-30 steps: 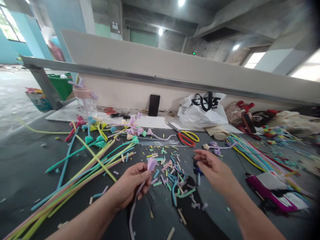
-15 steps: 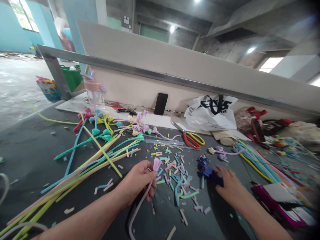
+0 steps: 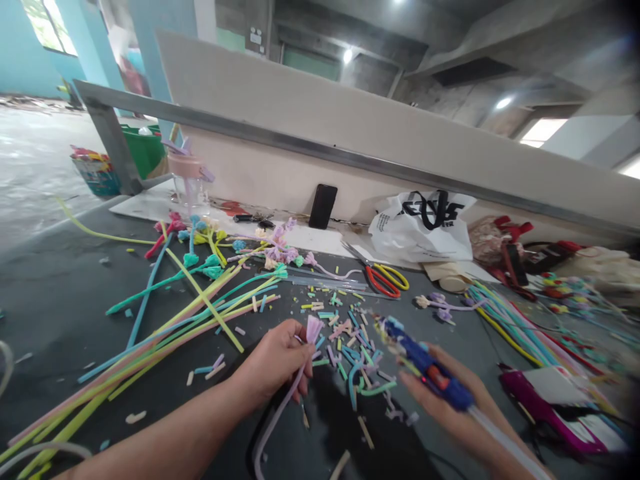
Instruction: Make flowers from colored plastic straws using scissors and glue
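Aslant, blue glue gun (image 3: 420,360), nozzle (image 3: 381,325) forward-left, lilac stem (image 3: 281,415), flared tip (image 3: 314,329) up

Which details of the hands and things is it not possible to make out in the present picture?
All in the head view:
- Blue glue gun: tip blurred.
- Right hand: palm partly hidden by the gun.
- Pale stick behind the gun: far end cut off by the bottom edge.
- Lilac stem: part covered by the left hand; lower end beyond the bottom edge.
- White bag: small print too tiny to read.
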Tool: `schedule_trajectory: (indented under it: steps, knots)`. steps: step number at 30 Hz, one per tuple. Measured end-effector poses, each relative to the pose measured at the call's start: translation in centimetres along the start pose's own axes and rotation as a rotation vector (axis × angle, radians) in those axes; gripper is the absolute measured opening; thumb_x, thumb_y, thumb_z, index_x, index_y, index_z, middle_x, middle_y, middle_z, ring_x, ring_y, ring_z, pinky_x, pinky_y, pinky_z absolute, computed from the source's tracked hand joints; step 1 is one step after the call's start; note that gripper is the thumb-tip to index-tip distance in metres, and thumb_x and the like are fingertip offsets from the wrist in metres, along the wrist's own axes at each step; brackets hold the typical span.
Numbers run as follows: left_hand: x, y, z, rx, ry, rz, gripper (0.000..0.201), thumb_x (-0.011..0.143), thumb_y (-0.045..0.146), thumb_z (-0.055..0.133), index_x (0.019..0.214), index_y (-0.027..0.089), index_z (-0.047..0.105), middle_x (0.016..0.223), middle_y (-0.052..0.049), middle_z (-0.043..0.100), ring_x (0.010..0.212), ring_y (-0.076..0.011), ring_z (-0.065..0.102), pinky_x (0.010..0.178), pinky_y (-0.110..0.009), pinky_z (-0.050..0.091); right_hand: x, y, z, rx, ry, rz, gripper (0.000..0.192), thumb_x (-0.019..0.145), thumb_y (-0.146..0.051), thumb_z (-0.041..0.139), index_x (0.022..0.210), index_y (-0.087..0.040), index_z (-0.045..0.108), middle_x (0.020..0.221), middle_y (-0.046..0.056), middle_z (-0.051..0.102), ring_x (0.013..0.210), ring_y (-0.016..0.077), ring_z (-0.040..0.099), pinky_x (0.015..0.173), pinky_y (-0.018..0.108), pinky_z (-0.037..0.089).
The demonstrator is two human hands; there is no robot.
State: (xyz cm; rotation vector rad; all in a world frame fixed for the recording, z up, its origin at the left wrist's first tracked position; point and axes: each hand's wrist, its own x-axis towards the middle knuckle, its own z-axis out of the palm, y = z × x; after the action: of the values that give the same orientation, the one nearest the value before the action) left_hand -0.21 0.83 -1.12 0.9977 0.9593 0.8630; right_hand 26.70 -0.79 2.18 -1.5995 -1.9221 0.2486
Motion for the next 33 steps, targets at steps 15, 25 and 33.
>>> schedule_trajectory:
  steps: [15, 25, 33]
  knots:
    - [0.3, -1.2, 0.0, 0.035, 0.007, 0.025, 0.009, 0.075, 0.026, 0.047, 0.077, 0.020, 0.041, 0.050, 0.005, 0.055, 0.032, -0.0104, 0.050, 0.030, -0.019, 0.040, -2.1, -5.8, 4.1, 0.012, -0.093, -0.444, 0.007, 0.065, -0.014, 0.048, 0.067, -0.020, 0.052, 0.063, 0.003, 0.060, 0.057, 0.0159, 0.058, 0.051, 0.022, 0.044]
    - [-0.2, 0.1, -0.1, -0.035, -0.031, -0.012, 0.016, 0.076, 0.029, 0.053, 0.078, 0.018, 0.041, 0.053, 0.005, 0.055, 0.035, -0.0087, 0.049, 0.031, -0.019, 0.041, -1.7, -6.4, 3.6, -0.013, -0.077, -0.455, 0.009, 0.062, -0.013, 0.048, 0.059, -0.021, 0.046, 0.056, 0.002, 0.056, 0.051, 0.0147, 0.056, 0.046, 0.021, 0.041]
    - [-0.2, 0.1, -0.1, -0.032, -0.051, 0.001, 0.015, 0.077, 0.029, 0.051, 0.078, 0.018, 0.041, 0.053, 0.005, 0.055, 0.036, -0.0089, 0.050, 0.031, -0.019, 0.041, -2.0, -6.0, 4.0, -0.016, -0.097, -0.431, 0.011, 0.062, -0.013, 0.047, 0.058, -0.022, 0.043, 0.053, 0.001, 0.053, 0.046, 0.0139, 0.052, 0.044, 0.022, 0.038]
